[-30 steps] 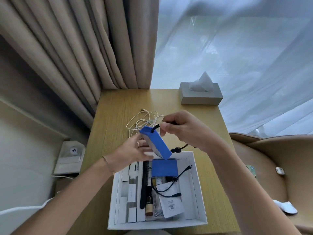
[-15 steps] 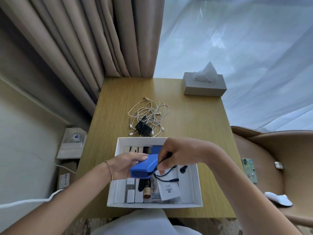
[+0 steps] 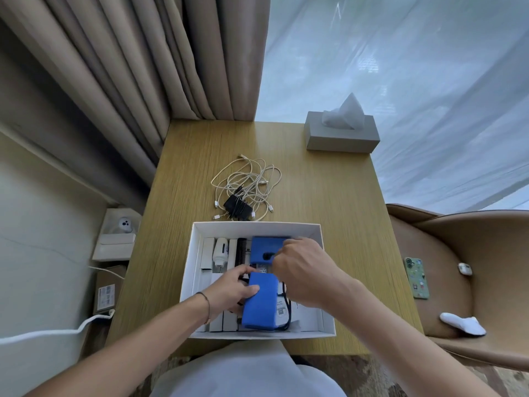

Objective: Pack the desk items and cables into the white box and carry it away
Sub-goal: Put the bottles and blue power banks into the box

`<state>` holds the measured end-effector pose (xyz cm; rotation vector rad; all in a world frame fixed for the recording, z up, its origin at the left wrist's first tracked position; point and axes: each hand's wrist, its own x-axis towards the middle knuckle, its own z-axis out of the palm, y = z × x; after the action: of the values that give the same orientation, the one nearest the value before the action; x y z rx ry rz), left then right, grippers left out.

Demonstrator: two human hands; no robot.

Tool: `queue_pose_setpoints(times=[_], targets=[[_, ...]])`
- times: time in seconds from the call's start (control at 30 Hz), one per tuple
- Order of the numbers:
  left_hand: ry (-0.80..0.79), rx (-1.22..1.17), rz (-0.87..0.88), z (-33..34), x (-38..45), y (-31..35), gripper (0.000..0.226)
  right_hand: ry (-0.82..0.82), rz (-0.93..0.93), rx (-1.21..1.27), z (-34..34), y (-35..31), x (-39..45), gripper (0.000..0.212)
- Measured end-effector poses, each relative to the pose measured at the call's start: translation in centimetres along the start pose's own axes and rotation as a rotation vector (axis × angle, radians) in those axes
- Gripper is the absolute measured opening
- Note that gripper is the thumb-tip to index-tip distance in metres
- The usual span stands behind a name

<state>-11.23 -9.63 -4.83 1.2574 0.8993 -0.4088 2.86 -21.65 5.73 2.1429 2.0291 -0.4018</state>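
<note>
— Got as far as which step?

— Looked midway through the packing. Held a blue pack (image 3: 262, 305) in the left hand (image 3: 232, 290), fingers wrapped over its left edge. Had it lying flat in the near part of the white box (image 3: 315, 229), on top of small cartons and a leaflet.

— And did what with the right hand (image 3: 303, 270)?

— Curled it over the middle of the box, fingertips down by a black plug at a second blue pack (image 3: 264, 247) against the far wall. Could not tell whether pinched on that plug or merely touching it. Saw a black cord (image 3: 287, 310) beside the near pack's right edge, and judged it part of the same set.

— Found what outside the box?

— Found a tangle of white cables (image 3: 249, 179) with a black adapter (image 3: 236, 206) in it, lying on the desk (image 3: 329, 196) just beyond the box's far wall. Took the tissue box (image 3: 340, 138) at the far right corner for no part of the job.

— Called for what next?

— Probably for letting go of the pack and tucking the cord inside the walls. After that, for reaching past the far rim and gathering the whole tangle in one handful, so as to trail no plug. Then for dropping it into the free space on the box's right. Only then for lifting the box with both hands and carrying it off.
</note>
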Motion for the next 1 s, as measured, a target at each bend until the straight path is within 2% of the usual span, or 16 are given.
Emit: queue_pose_setpoints(times=[0.03,0.1,0.2,0.3,0.4,0.5,0.7,0.8,0.9,1.0], targets=[[0.016,-0.008,0.011,0.2,0.1,-0.1,0.034,-0.012,0.035,0.021,0.7,0.5,-0.2,0.033],[0.046,-0.008,0.025,0.5,0.4,-0.1,0.036,-0.036,0.094,0.044,2.0,1.6,-0.6,0.018],[0.081,0.022,0.022,1.1,1.0,-0.3,0.042,-0.045,0.148,0.067,3.5,2.5,-1.2,0.029],[0.105,0.062,0.019,1.8,1.5,-0.6,0.049,-0.025,0.148,0.038,4.7,2.7,-1.2,0.028],[0.135,0.122,0.032,2.3,1.8,-0.8,0.048,-0.109,0.189,0.001,5.4,2.7,-1.1,0.026],[0.183,0.296,0.094,2.8,2.0,-1.1,0.045,-0.201,0.207,-0.051,5.7,2.3,-1.1,0.011],[0.309,0.637,0.268,4.1,1.6,-1.9,0.052,-0.315,0.250,-0.120,6.4,1.1,-0.4,0.015],[0.300,0.800,0.319,3.7,1.2,-1.7,0.054,-0.356,0.241,-0.118,6.4,1.1,-0.1,0.018],[0.294,0.873,0.366,2.8,0.6,-0.7,0.045,-0.321,0.265,-0.043,5.6,1.6,0.9,0.017],[0.371,0.835,0.472,0.9,-0.4,2.2,0.032,-0.145,0.318,0.090,3.7,2.6,2.6,0.024]])
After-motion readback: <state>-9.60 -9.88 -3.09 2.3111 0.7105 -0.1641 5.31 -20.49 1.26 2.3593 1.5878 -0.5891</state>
